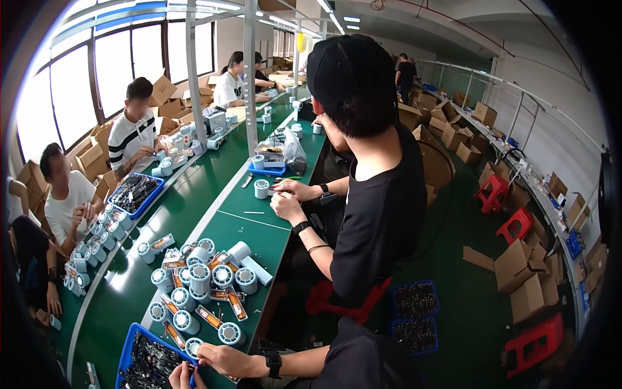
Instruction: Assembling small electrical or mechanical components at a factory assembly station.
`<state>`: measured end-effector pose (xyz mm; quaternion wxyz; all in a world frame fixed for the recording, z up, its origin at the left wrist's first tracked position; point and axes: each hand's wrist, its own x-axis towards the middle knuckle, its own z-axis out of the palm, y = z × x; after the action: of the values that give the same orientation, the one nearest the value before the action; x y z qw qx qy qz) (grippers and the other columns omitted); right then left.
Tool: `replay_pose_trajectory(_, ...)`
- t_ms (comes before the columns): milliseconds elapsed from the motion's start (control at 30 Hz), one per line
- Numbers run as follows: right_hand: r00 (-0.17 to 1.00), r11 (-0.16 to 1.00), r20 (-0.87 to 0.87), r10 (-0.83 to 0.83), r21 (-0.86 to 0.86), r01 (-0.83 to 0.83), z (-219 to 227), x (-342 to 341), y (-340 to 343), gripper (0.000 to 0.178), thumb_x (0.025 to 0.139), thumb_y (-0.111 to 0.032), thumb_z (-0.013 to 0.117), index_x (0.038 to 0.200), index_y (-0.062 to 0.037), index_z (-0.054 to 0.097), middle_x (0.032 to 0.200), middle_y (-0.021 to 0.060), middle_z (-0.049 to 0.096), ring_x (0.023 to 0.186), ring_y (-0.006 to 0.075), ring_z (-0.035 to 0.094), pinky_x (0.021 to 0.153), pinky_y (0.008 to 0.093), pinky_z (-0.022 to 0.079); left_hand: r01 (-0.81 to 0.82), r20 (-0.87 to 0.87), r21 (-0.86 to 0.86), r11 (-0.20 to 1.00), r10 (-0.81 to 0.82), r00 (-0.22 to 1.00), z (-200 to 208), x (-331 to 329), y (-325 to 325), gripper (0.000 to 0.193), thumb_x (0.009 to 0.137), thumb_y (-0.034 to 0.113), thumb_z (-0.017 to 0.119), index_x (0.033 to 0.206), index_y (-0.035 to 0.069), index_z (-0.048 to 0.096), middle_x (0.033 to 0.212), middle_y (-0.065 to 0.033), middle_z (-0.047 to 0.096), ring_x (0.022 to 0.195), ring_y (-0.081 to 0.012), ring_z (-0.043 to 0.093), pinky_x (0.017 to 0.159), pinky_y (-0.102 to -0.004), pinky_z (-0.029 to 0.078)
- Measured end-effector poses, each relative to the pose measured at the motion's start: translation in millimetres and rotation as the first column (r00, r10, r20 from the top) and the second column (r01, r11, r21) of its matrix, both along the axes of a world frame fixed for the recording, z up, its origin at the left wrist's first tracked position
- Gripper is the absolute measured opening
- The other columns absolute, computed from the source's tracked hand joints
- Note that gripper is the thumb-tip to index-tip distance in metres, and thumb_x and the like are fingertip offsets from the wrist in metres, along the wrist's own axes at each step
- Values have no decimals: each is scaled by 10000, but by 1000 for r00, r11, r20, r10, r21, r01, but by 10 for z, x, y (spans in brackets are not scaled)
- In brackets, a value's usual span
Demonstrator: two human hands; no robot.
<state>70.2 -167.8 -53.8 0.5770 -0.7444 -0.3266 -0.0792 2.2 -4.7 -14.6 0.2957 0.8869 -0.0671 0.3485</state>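
Observation:
At the lower edge, my right hand (225,359), with a dark watch on its wrist, has its fingers bent together beside a light-blue round motor-like housing (193,347). Close by, my left hand (184,375) is cut off by the picture's edge, its thumb and fingers pinched on a small dark piece too small to name. Both hands are over the near side of a blue tray (133,332) full of black wired parts. Beyond them lies a heap of light-blue cylindrical housings (199,275) with slotted ends, mixed with orange-and-white handle pieces (208,317) showing their insides.
A co-worker in a black cap (389,188) handles a cylinder (261,188) at the green bench (259,223). Across the belt, several people sit by another blue tray (136,193) and more housings. Red stools (536,343), cartons (531,285) and blue crates (415,299) stand on the floor.

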Motion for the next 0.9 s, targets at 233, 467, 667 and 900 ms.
replay_pose_trajectory(233, 989, 986, 148, 19, 161, -43, -71, -145, 66, 106, 947, -17, 667, 1040, -12, 616, 915, 171, 630, 832, 376, 684, 678, 417, 535, 249, -95, 99, 963, -240, 966, 220, -116, 112, 235, 897, 24, 768, 1132, 20, 766, 1085, -139, 734, 982, -300, 689, 985, -426, 525)
replay_pose_trajectory(467, 1000, 991, -24, 17, 136, -14, 108, -32, -158, 67, 916, 31, 710, 967, -5, 685, 884, 139, 708, 797, 286, 723, 694, 359, 572, 123, -187, 83, 989, -106, 977, 209, -22, -60, 282, 754, 49, 825, 1026, 100, 770, 1034, -44, 730, 988, -295, 637, 870, -420, 521)
replay_pose_trajectory(667, 960, 973, -246, 130, 218, -76, 21, -80, -146, 186, 900, 132, 670, 1048, 32, 720, 967, 142, 740, 842, 214, 738, 744, 308, 601, 118, -288, -4, 993, -115, 951, 201, -146, -182, 388, 753, 54, 852, 1127, 72, 751, 1049, -79, 711, 972, -281, 676, 837, -390, 552)
replay_pose_trajectory(900, 942, 957, -285, 180, 274, -100, -89, -107, -121, 202, 900, 135, 682, 1067, 32, 731, 1002, 139, 740, 848, 169, 732, 726, 267, 593, -22, -396, -261, 965, -86, 914, 164, -210, -215, 425, 773, -26, 841, 1181, 12, 729, 1055, -135, 702, 905, -269, 711, 762, -339, 587)
